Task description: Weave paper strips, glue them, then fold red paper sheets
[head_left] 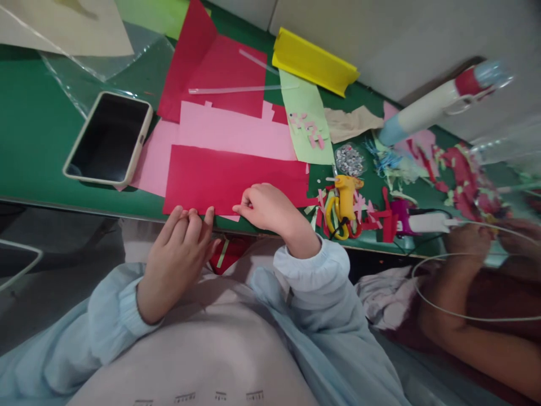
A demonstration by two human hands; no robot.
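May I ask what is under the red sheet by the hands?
Pink paper pokes out from under the red sheet along its far edge and left side. How far it reaches beneath, and anything else covered, cannot be seen.

Green table [34,127] with phone [110,138], coloured paper sheets [236,172] and paper scraps [389,228].

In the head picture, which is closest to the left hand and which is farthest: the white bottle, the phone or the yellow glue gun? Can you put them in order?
Nearest to the left hand first:
1. Phone, on the left side of the table.
2. Yellow glue gun, over to the right.
3. White bottle, farther right, toward the wall.
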